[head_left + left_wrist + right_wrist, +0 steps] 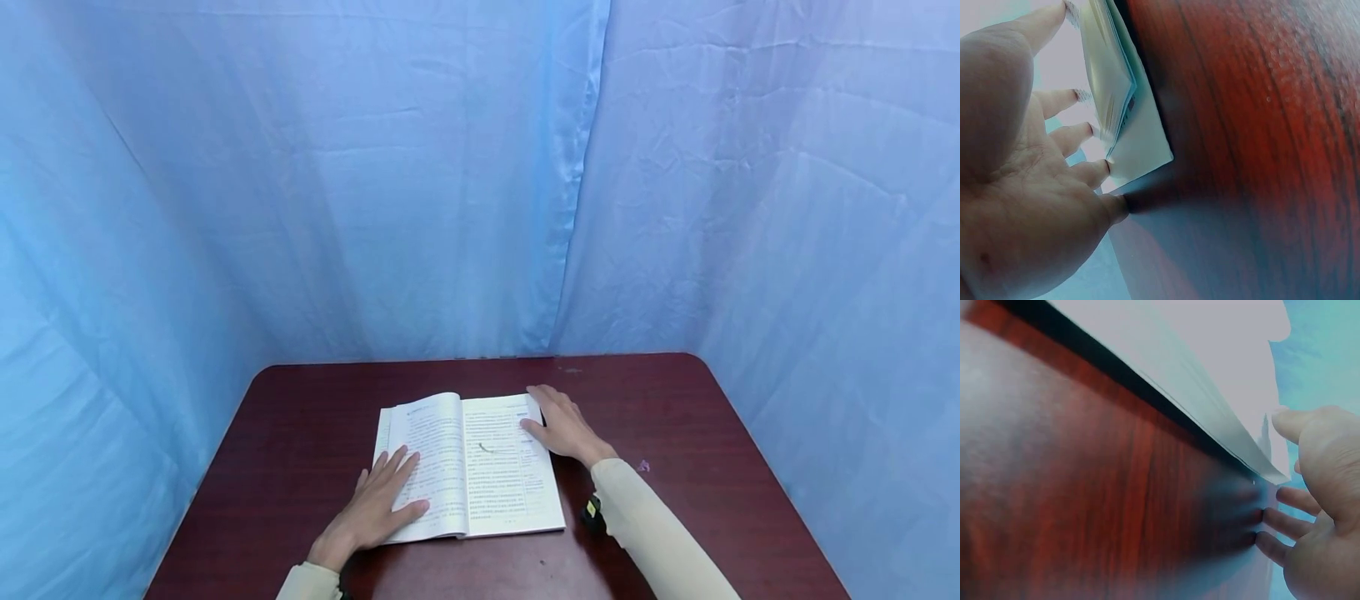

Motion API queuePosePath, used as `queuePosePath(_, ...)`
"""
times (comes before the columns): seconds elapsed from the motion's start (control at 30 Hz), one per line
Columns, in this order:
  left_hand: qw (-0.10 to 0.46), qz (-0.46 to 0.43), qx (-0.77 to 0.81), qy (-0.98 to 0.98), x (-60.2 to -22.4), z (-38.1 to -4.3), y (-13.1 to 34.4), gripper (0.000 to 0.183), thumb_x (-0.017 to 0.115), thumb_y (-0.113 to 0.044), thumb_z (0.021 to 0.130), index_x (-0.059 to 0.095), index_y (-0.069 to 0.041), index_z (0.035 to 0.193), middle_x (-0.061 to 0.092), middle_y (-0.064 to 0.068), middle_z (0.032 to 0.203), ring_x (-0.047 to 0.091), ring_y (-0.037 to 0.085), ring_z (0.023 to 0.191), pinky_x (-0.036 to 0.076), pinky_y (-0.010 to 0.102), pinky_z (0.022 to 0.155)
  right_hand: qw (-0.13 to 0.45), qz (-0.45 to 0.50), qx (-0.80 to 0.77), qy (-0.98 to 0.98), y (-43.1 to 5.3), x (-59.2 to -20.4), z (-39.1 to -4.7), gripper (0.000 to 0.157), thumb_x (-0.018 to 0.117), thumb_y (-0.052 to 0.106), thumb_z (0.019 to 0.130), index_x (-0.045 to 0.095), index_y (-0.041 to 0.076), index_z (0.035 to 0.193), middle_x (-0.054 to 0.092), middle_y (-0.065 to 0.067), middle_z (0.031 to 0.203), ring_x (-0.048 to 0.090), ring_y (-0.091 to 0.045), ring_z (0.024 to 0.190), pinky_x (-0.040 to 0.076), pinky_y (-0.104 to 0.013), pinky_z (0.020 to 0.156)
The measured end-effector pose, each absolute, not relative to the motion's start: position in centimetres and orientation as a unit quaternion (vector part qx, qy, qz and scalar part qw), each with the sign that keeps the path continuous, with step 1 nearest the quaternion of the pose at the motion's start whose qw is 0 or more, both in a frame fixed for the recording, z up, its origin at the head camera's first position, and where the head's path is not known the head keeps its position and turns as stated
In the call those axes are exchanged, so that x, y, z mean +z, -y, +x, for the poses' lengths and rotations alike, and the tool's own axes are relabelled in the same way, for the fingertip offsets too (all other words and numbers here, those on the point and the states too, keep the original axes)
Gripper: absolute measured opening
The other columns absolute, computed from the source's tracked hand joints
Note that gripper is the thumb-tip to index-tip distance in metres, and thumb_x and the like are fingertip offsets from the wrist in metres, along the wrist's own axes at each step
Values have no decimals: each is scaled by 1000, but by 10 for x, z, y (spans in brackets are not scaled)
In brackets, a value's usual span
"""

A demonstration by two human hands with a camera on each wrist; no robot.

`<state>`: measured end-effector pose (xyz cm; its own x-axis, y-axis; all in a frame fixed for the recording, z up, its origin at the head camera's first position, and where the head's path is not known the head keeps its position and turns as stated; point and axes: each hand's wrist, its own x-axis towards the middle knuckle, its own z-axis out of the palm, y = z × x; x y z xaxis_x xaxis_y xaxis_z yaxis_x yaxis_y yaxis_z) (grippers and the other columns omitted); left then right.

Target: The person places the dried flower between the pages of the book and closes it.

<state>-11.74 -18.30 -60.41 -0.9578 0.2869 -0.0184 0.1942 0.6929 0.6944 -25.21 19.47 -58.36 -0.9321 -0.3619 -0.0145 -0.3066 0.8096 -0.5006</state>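
Observation:
An open book (pixel 498 492) with printed pages lies on the dark red table. My left hand (pixel 375 504) rests spread on the lower part of its left page (pixel 431 433). From the left wrist view, the fingertips of the left hand (pixel 1041 156) lie along the fanned page edges and the cover corner. At the upper right corner of the right page my right hand (pixel 564 425) lies with its thumb on the paper. In the right wrist view, the right hand's thumb (pixel 1294 424) meets the page near the corner, while the lower fingers extend past the book's edge.
The wood-grain table (pixel 300 450) has rounded far corners. Blue curtains (pixel 420 183) hang behind it and on both sides. A small purple mark (pixel 643 467) shows on the table beside the right sleeve (pixel 652 525). A black device (pixel 593 512) sits at the right wrist.

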Motion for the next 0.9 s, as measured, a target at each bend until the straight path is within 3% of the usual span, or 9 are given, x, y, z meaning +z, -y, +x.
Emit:
queuePosePath(0.43, 54, 122, 360, -924, -612, -119, 180, 90, 73, -66, 102, 48, -17, 173, 36, 25, 183, 22, 62, 170, 15, 93, 126, 62, -163, -220, -960, -196, -585, -261, 67, 68, 35, 114, 47, 6, 172, 44, -28, 177, 41, -52, 164, 36, -73, 132)
queuePosePath(0.57, 84, 108, 350, -927, -598, -117, 178, 90, 74, -62, 102, 47, -15, 173, 34, 23, 184, 20, 59, 173, 13, 90, 130, 49, -164, -207, -963, -194, -585, -259, 67, 70, 35, 114, 49, 6, 171, 44, -28, 176, 42, -53, 163, 37, -73, 131)
queuePosePath(0.73, 81, 112, 357, -924, -599, -116, 179, 90, 73, -63, 102, 47, -13, 173, 35, 25, 184, 19, 61, 172, 11, 92, 129, -12, -185, -174, -967, -193, -587, -256, 63, 76, 33, 110, 57, 7, 164, 50, -27, 172, 47, -51, 159, 40, -71, 129)
queuePosePath(0.9, 112, 108, 338, -928, -580, -115, 177, 88, 73, -57, 104, 45, -10, 174, 32, 26, 184, 18, 60, 172, 12, 90, 131, -108, -218, -192, -951, -189, -586, -255, 41, 83, 21, 105, 75, 5, 142, 67, -21, 154, 61, -44, 145, 48, -67, 123)
